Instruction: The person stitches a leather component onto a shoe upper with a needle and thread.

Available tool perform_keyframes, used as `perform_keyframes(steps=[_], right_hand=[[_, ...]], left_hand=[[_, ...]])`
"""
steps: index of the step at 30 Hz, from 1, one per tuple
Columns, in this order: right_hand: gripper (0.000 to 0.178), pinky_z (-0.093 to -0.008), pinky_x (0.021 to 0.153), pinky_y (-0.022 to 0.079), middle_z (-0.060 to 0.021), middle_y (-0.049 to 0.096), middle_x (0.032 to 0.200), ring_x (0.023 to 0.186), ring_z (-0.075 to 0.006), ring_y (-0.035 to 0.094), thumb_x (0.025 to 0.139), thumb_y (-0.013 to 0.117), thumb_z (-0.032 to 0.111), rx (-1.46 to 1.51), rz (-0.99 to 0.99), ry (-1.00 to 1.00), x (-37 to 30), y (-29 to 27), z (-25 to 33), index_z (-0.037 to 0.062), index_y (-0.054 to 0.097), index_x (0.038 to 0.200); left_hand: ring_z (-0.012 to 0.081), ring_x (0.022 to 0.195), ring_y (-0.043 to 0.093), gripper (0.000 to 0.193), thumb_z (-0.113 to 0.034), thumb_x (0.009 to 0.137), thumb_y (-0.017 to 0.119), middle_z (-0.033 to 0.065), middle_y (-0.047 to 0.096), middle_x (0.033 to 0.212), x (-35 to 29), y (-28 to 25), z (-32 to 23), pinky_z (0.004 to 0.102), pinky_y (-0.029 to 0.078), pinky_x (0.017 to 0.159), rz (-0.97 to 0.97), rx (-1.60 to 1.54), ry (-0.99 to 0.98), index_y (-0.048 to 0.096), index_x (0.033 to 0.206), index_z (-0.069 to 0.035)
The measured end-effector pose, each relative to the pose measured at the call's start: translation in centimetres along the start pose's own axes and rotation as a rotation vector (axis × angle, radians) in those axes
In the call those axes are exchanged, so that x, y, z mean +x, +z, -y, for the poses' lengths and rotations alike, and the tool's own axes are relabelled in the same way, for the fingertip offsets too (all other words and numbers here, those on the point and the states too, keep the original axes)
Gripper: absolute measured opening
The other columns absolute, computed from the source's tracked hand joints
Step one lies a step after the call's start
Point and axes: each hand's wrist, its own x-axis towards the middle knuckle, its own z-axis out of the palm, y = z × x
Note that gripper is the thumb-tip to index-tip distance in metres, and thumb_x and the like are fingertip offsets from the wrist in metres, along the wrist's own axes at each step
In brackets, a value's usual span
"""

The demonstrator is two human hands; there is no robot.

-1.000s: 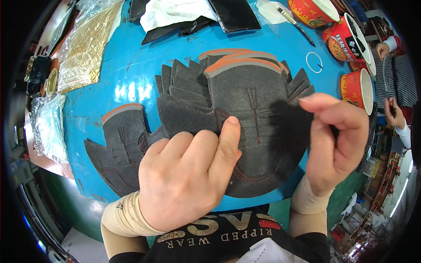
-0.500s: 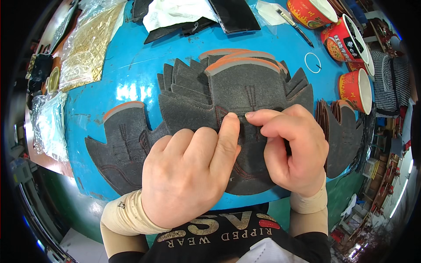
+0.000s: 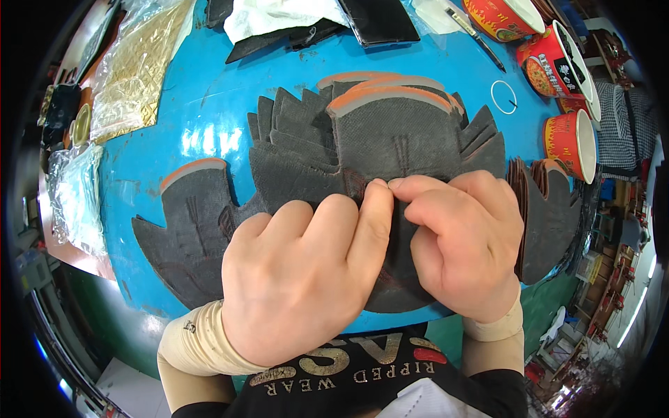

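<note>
A dark grey stitched fabric panel (image 3: 394, 129) with an orange and grey band on its far edge lies in front of me, on top of fanned-out panels of the same kind. My left hand (image 3: 300, 272) rests over its near left part, index finger stretched to the stitched middle, the other fingers curled and the thumb hidden. From the right, my right hand (image 3: 467, 244) meets that fingertip with finger and thumb pinched together. Whatever lies between the fingertips is too small to make out. A similar panel (image 3: 191, 216) lies to the left, partly under my left hand.
More dark panels (image 3: 554, 230) stand stacked at the right of the blue table (image 3: 202, 104). Red paper bowls (image 3: 568, 143), a white ring (image 3: 503, 97) and a pen (image 3: 477, 38) are at the back right. Gold sheets in plastic (image 3: 136, 83) and a clear bag (image 3: 77, 202) lie left.
My fingertips have come together at the panel's middle, where a small gap was before. The view has shifted slightly.
</note>
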Motion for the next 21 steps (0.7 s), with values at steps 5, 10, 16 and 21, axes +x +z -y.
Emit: perform_keyframes(steps=[5,10,16,21], right_hand=[[0.033,-0.0278,0.053,0.039,-0.0064,0.07,0.092,0.064,-0.0183,0.053,0.061,0.063,-0.009,0.208,0.031,0.124,-0.2,-0.3,-0.5,0.005,0.061,0.09],[0.021,-0.0232,0.066,0.047,-0.0117,0.068,0.086,0.072,-0.014,0.06,0.077,0.048,-0.016,0.513,-0.327,0.383,-0.9,-1.5,-1.7,-0.0007,0.051,0.091],[0.022,-0.0219,0.065,0.046,-0.0054,0.064,0.086,0.069,-0.0107,0.058,0.077,0.053,-0.013,0.391,-0.265,0.463,-0.8,-1.3,-2.5,0.0018,0.056,0.093],[0.025,-0.0252,0.06,0.044,-0.0017,0.062,0.083,0.07,-0.0139,0.056,0.071,0.069,-0.006,0.271,-0.125,0.414,-0.3,-1.7,-2.0,0.0068,0.06,0.09]], left_hand=[[0.0168,0.051,0.046,0.052,-0.004,0.065,0.072,0.0018,0.04,0.063,0.0,0.0,0.6,0.0311,0.037,0.046,-0.009,-0.096,-0.011,0.066,0.116,-0.005],[0.0176,0.051,0.047,0.052,-0.005,0.065,0.074,0.0021,0.043,0.063,-0.1,-0.1,0.9,0.032,0.038,0.046,-0.047,-0.161,0.009,0.066,0.116,-0.005],[0.0174,0.051,0.048,0.049,-0.005,0.066,0.075,0.0021,0.043,0.062,0.0,-0.1,0.8,0.0315,0.039,0.046,-0.083,-0.166,0.018,0.066,0.115,-0.004],[0.0169,0.05,0.048,0.047,-0.004,0.066,0.074,0.0019,0.042,0.062,-0.1,-0.1,0.9,0.0316,0.039,0.046,-0.077,-0.155,0.036,0.068,0.112,-0.006]])
